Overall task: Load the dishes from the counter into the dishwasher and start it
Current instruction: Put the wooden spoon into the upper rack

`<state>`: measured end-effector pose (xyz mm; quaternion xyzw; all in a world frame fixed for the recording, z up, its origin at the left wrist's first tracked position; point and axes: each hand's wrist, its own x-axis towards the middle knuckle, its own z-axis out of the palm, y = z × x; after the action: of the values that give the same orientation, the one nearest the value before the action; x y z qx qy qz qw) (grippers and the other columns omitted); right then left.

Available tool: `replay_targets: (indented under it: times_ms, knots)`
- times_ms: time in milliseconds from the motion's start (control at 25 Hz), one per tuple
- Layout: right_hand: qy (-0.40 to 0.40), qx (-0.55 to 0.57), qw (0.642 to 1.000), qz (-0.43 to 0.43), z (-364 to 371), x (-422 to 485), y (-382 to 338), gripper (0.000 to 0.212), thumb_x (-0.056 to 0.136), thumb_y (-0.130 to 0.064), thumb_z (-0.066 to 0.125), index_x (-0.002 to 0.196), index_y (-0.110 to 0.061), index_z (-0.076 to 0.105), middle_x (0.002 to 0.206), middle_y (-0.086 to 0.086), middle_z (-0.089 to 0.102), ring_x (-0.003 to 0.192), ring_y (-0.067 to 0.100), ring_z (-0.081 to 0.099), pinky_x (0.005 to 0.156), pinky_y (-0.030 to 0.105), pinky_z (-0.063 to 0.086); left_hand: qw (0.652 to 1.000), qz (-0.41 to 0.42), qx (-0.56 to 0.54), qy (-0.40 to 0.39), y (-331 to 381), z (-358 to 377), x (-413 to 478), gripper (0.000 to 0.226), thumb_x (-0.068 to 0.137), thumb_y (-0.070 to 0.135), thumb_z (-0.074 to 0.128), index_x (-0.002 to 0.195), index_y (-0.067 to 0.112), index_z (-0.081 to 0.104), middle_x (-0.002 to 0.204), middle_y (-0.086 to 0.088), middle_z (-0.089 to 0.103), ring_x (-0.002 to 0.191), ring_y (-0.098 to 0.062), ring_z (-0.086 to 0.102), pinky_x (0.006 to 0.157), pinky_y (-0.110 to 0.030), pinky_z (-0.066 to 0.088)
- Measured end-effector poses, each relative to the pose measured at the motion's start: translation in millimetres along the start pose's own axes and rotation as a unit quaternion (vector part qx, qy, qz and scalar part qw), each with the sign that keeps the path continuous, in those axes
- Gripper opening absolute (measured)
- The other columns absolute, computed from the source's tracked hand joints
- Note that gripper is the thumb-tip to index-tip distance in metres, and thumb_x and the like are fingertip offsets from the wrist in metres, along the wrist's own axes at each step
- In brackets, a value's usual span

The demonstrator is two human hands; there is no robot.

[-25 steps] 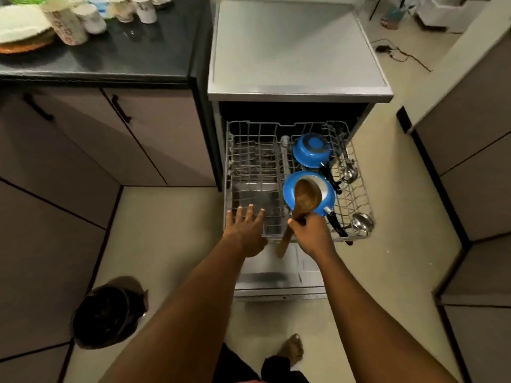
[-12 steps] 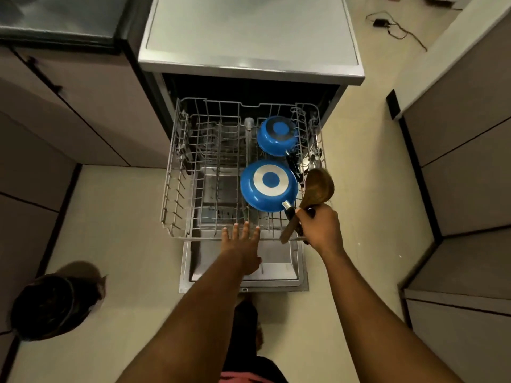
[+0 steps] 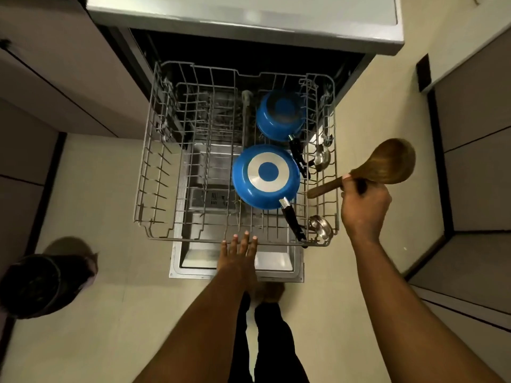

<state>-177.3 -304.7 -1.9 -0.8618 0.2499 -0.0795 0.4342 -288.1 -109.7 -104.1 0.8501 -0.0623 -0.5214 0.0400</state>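
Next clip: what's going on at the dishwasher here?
A person stands over the open dishwasher with its rack pulled out. The right hand grips a wooden spoon by the handle over the rack's right edge, not yet set down. The left hand reaches with straight fingers to the front rim; contact is unclear. A large blue pan and a smaller blue pot lie upside down in the rack, with steel ladles along its right side.

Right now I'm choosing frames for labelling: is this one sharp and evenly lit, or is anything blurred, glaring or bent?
Head view: dim, warm light; rack and big pan sharp; spoon and right hand slightly soft; glare on the dishwasher top; bin in shadow, smeared; wide lens bows cabinet lines.
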Motion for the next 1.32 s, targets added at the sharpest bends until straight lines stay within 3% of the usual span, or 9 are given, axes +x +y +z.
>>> replay_targets:
  times_ms: [120,240,440,760,920,1000,1120,1200,1320]
  knots:
    - [0.035,0.006,0.999,-0.009,2.7,14.4,14.1,0.028,0.092,-0.029,0.063,0.104,-0.005,0.069,0.09,0.003,0.073,0.082,0.016,0.069,0.08,0.031,0.057,1.0,-0.015,0.002,-0.012,2.8,0.7,9.6,0.109,0.091,0.052,0.057,0.151,0.018,-0.027,0.157,-0.009,-0.034,0.146,-0.034,-0.027,0.12,-0.053,-0.01]
    - [0.041,0.01,0.998,-0.048,-0.5,17.3,21.5,0.028,0.093,-0.028,0.062,0.097,-0.002,0.07,0.081,0.001,0.068,0.073,0.014,0.065,0.066,0.01,0.047,0.999,-0.033,0.003,-0.016,8.6,0.2,5.6,0.111,0.09,0.055,0.057,0.151,0.017,-0.027,0.157,-0.01,-0.034,0.146,-0.035,-0.026,0.121,-0.051,-0.008]
    - [-0.003,-0.005,0.998,-0.068,-0.1,22.0,37.6,0.026,0.093,-0.026,0.063,0.091,-0.001,0.071,0.075,0.001,0.063,0.067,0.009,0.057,0.057,0.0,0.034,0.998,-0.062,0.006,-0.006,16.8,1.9,7.0,0.112,0.089,0.059,0.056,0.151,0.018,-0.028,0.157,-0.01,-0.035,0.145,-0.035,-0.027,0.12,-0.05,-0.011]
    - [-0.061,-0.02,0.993,-0.098,3.0,17.8,56.4,0.024,0.093,-0.027,0.062,0.086,-0.006,0.071,0.072,-0.004,0.063,0.064,0.006,0.056,0.056,0.007,0.036,0.996,-0.084,0.021,-0.004,22.2,2.4,10.1,0.112,0.089,0.062,0.055,0.151,0.018,-0.028,0.157,-0.011,-0.033,0.146,-0.035,-0.027,0.12,-0.05,-0.01]
    - [-0.109,-0.008,0.994,-0.016,6.9,10.6,65.7,0.018,0.09,-0.023,0.068,0.096,-0.006,0.071,0.081,0.0,0.066,0.062,0.0,0.055,0.055,0.002,0.037,0.996,-0.086,0.023,0.003,21.8,3.5,11.7,0.111,0.089,0.06,0.056,0.151,0.02,-0.027,0.158,-0.01,-0.033,0.146,-0.036,-0.025,0.121,-0.05,-0.008]
    - [-0.121,0.036,0.991,0.04,4.3,7.6,64.1,0.007,0.087,-0.018,0.071,0.089,-0.012,0.069,0.076,-0.006,0.063,0.061,0.0,0.056,0.051,-0.001,0.038,0.996,-0.088,0.023,0.0,21.8,4.0,12.1,0.111,0.089,0.059,0.056,0.151,0.02,-0.028,0.157,-0.011,-0.033,0.146,-0.036,-0.026,0.121,-0.05,-0.008]
    - [-0.14,0.087,0.982,0.091,-1.8,1.5,60.3,0.028,0.086,-0.013,0.071,0.072,-0.029,0.052,0.069,-0.013,0.053,0.055,0.003,0.056,0.047,0.002,0.04,0.996,-0.088,0.024,-0.003,22.6,3.1,12.1,0.11,0.09,0.058,0.055,0.151,0.02,-0.028,0.157,-0.011,-0.034,0.146,-0.036,-0.026,0.121,-0.05,-0.008]
    - [-0.148,0.087,0.981,0.095,-1.2,0.9,65.7,0.032,0.086,-0.013,0.072,0.069,-0.028,0.049,0.069,-0.013,0.052,0.057,0.005,0.054,0.053,0.01,0.043,0.996,-0.09,0.027,-0.005,23.1,3.1,11.9,0.11,0.09,0.059,0.055,0.15,0.02,-0.028,0.157,-0.011,-0.034,0.146,-0.036,-0.026,0.121,-0.05,-0.008]
    - [-0.175,0.046,0.981,0.065,3.0,2.0,76.2,0.004,0.088,-0.015,0.07,0.087,-0.015,0.067,0.074,-0.005,0.061,0.059,0.001,0.059,0.051,0.008,0.044,0.995,-0.092,0.027,-0.006,23.5,3.7,12.4,0.111,0.089,0.061,0.055,0.15,0.02,-0.029,0.156,-0.011,-0.035,0.145,-0.037,-0.026,0.121,-0.05,-0.008]
